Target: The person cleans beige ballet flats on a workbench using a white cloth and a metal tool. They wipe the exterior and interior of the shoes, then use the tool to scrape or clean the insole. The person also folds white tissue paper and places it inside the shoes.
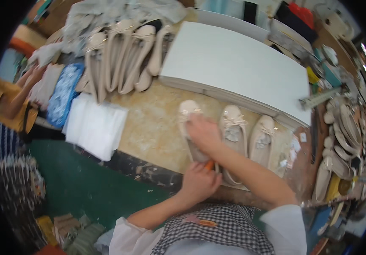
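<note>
A beige ballet flat (190, 107) with a shiny toe cap lies on the worktable in front of me, toe pointing away. My right hand (204, 134) is closed at the front of its opening, its fingertips partly hidden. At the heel end, my left hand (200, 182) is curled round a small orange piece (209, 165), perhaps a tool handle; most of it is covered by the fingers. Just right of this shoe lie a second flat (233, 114) with a bow and grey stuffing in its toe, and a third flat (266, 125), both parallel to it.
A long white box (238, 63) stands behind the shoes. Several beige flats (125, 59) are grouped at the back left, near white sheets (96, 123) and a blue plastic bundle (66, 93). More shoes (346, 136) crowd the right side. Another person's arm (17, 97) shows far left.
</note>
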Tool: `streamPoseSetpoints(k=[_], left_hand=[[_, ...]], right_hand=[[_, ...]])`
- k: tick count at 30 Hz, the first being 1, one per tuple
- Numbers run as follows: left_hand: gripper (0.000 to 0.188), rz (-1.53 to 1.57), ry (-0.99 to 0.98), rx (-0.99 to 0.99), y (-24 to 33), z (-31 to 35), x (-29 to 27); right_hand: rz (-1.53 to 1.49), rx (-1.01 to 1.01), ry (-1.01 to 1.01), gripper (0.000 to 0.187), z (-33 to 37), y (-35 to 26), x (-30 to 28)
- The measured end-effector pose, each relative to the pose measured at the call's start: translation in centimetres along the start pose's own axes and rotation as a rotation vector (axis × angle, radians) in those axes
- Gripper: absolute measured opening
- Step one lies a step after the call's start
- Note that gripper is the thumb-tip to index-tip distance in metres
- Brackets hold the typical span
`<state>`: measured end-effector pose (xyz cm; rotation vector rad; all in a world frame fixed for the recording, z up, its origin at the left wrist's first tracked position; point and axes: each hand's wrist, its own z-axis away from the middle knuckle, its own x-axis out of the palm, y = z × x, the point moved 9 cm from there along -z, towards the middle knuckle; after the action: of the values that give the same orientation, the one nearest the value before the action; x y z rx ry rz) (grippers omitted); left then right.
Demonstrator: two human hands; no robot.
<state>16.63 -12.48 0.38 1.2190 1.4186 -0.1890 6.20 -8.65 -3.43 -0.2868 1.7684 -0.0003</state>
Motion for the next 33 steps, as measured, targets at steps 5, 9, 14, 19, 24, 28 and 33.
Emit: streamPoseSetpoints(k=[5,9,14,19,24,28,33], left_hand=[[0.019,-0.085,-0.026,-0.081,-1.6,0.4,0.5],[0.019,-0.120,-0.050,0.043,1.3,-0.7,1.3],[0.020,-0.161,-0.057,0.128,0.4,-0.5,0.2],[0.048,0.226,0.188,-0.581,-9.6,2.3,-3.7],[0.056,0.442,-0.019,-0.809,-11.8,0.8,0.8],[0.052,0.844,0.201,-0.742,-14.3,3.1,1.1],[0.060,1.957,0.156,-0.980,-5.9,0.2,4.5]], right_hand=[[-0.572,0.068,-0.017,0.029,0.7,1.0,-2.8],[-0.314,0.231,0.028,0.045,-1.6,5.5,0.2],[-0.801,0.082,0.158,0.038,2.9,8.3,-6.4],[-0.095,1.044,0.465,0.018,27.0,35.1,-16.5],[0.308,1.133,0.140,0.028,36.7,41.8,-11.7],[0.187,1.060,0.138,0.023,35.2,35.9,-10.7],[0.169,1.106,0.200,0.019,37.1,28.6,-14.5]])
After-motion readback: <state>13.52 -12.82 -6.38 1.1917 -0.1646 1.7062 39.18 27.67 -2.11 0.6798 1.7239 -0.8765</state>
